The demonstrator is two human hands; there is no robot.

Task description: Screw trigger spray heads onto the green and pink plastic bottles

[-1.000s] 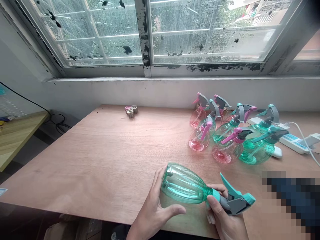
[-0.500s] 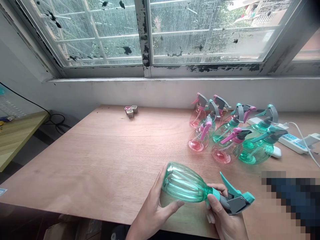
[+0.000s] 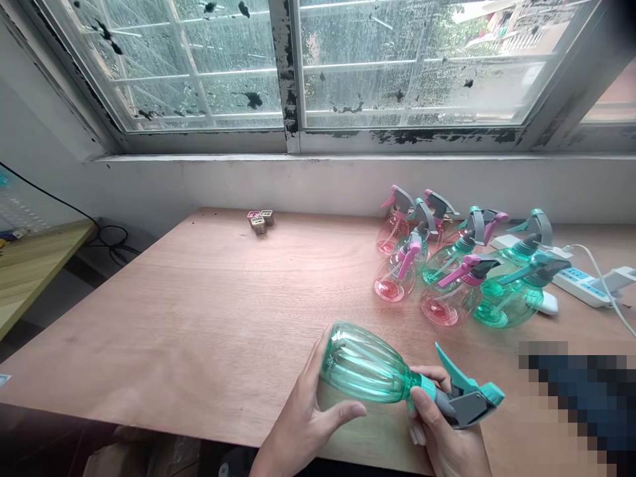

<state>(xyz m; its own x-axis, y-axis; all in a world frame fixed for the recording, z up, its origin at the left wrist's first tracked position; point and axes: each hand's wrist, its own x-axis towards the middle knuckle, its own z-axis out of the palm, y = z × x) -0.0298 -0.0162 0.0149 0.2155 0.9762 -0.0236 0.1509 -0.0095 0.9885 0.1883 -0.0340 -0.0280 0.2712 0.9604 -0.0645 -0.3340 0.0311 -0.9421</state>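
Observation:
I hold a clear green spray bottle (image 3: 365, 366) on its side above the near edge of the wooden table (image 3: 199, 311). My left hand (image 3: 303, 417) cups its body from below, thumb and fingers round it. My right hand (image 3: 442, 430) is closed round the neck, just behind the grey and teal trigger head (image 3: 470, 401), whose lever points up.
Several pink and green spray bottles (image 3: 447, 271) lie in a cluster at the far right of the table. A white power strip (image 3: 586, 285) with a cable lies beyond them. Three small square blocks (image 3: 260, 220) sit near the back edge. A blurred dark patch (image 3: 581, 391) covers the right foreground.
The held bottle has turned slightly about its long axis between my hands; otherwise nothing has moved.

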